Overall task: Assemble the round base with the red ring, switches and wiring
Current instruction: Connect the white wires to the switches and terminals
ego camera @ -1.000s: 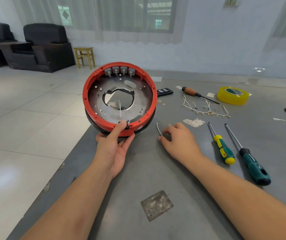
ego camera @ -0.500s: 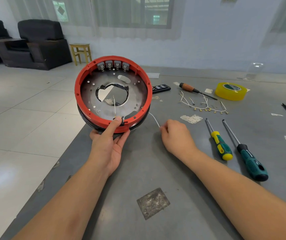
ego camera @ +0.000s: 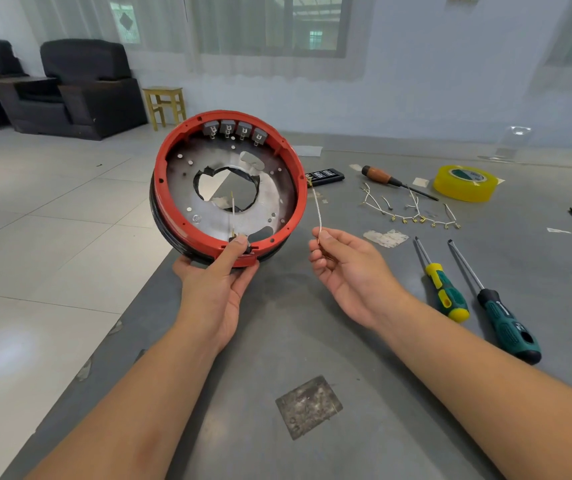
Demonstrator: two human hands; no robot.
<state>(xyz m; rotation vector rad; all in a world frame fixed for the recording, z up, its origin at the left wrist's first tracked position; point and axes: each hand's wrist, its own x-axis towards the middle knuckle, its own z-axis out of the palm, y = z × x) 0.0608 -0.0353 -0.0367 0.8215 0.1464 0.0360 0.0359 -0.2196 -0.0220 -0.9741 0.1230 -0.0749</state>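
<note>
Gripping tilted round base (ego camera: 229, 188) by left hand (ego camera: 215, 289), right hand (ego camera: 350, 268) pinching white wire (ego camera: 317, 209)

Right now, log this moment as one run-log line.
left hand: holds round base tilted | right hand: pinches white wire | switches: four in red ring

**Makeshift workbench in a lounge-like room**

A grey table (ego camera: 364, 341) at right carries screwdrivers (ego camera: 445, 289) and yellow tape (ego camera: 464, 183). Upper left of the frame shows black armchairs (ego camera: 87, 88), a yellow stool (ego camera: 165, 103), pale floor tiles and curtained windows.
</note>
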